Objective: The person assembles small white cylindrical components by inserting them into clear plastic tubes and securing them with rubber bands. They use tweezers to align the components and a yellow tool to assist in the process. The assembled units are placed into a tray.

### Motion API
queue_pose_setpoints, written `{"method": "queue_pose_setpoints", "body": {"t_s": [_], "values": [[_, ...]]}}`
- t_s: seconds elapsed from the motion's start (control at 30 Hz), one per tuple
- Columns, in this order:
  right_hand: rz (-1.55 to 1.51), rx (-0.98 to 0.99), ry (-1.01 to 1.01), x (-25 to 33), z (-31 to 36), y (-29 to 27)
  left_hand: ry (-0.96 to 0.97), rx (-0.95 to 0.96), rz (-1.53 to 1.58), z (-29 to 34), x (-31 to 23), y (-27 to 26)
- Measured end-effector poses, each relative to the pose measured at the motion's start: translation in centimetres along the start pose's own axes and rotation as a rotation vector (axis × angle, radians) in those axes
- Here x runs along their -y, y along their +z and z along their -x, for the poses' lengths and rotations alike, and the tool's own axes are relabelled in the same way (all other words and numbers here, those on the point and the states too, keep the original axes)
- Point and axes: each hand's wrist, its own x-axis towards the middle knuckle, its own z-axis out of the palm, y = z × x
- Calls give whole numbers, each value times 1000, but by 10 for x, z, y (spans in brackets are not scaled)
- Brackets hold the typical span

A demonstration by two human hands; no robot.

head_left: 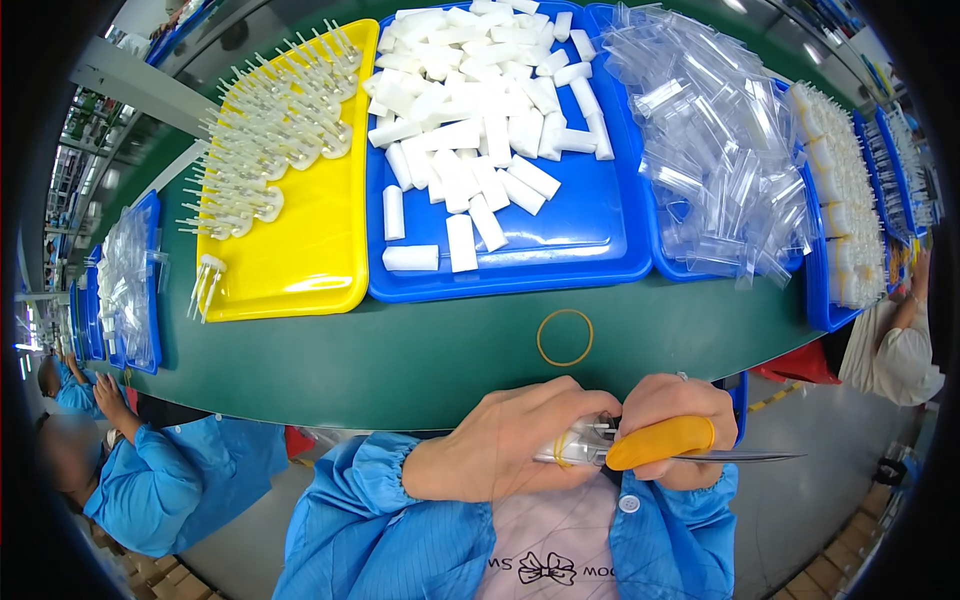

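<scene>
Close in front of my body, my left hand (515, 435) is closed around a small white-and-clear plastic piece (580, 446). A thin yellowish rubber band (560, 452) loops around that piece. My right hand (675, 420) meets it from the other side, thumb in an orange finger cot (662, 443) pressing near the piece's end. Out of the right grip, toward the right, sticks a thin shiny greyish strip (745, 457); whether it is plastic or metal I cannot tell. The fingers hide most of the held parts. Another rubber band (565, 338) lies on the green table beyond my hands.
A yellow tray (320, 250) holds rows of white parts with thin stems. White foam-like blocks (460, 180) fill a blue tray (510, 275); clear plastic sleeves (710, 150) are heaped to its right. Further right stands a tray of whitish parts (840, 200). A person in blue (180, 480) sits at left.
</scene>
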Motion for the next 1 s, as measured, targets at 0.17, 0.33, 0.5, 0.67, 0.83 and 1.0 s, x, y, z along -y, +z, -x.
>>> {"method": "queue_pose_setpoints", "body": {"t_s": [0.17, 0.33, 0.5, 0.67, 0.83, 1.0], "values": [[119, 115, -50, 0, 2, -9, 34, 35, 20, -1, 2, 4], [-1, -35, -12, -3, 8, -7, 100, -45, -55, -3, 5, 8], [102, -417, -99, -1, 8, 0, 122, -86, -86, -7, 7, 3], [17, -516, -114, -1, 16, 5, 100, -132, -17, -8, 10, 1], [-33, -462, -57, 1, 18, 7, -29, -189, 461, 1, 23, 12], [-33, -365, -35, -4, 19, 4, -73, -124, 574, 1, 27, 11]]}}
